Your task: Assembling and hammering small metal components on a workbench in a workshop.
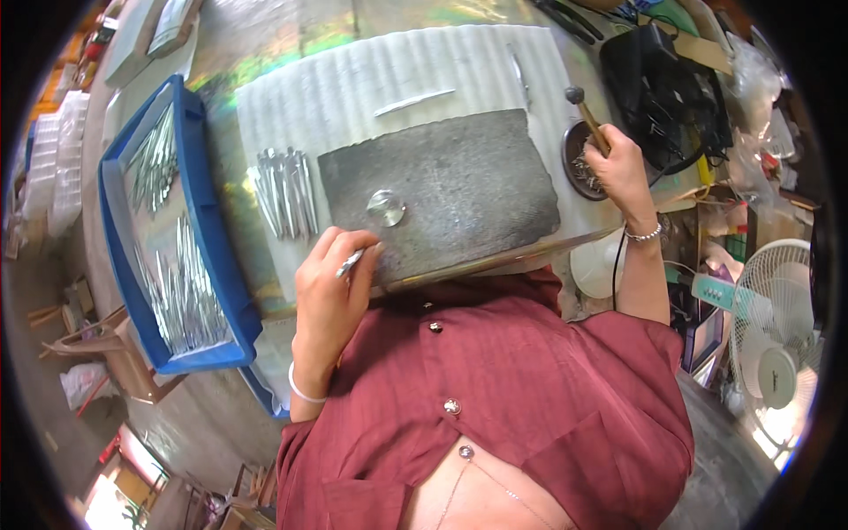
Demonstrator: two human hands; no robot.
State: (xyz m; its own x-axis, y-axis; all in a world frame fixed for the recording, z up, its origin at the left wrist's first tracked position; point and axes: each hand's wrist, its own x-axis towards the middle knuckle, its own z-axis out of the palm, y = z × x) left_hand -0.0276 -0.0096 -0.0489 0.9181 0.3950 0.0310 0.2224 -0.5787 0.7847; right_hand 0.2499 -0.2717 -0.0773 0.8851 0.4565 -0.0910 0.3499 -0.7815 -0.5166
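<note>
My left hand (329,278) is closed on a short, slim silver metal piece (350,263), at the near left corner of a dark grey slab (477,181). On that slab, just beyond the fingers, sits a shiny round metal block (386,208). My right hand (622,175) grips the wooden handle of a small hammer (594,124), its dark head pointing up and away. Under this hand is a dark round bowl (574,146) holding small metal bits. A row of slim silver metal pieces (284,194) lies left of the slab.
A blue tray (231,291) with many slim metal pieces stands at left. White foam sheeting (327,97) lies under the slab, with a slim metal piece (413,102) on it beyond the slab. A black bag (649,88) sits far right. A fan (777,327) stands at right.
</note>
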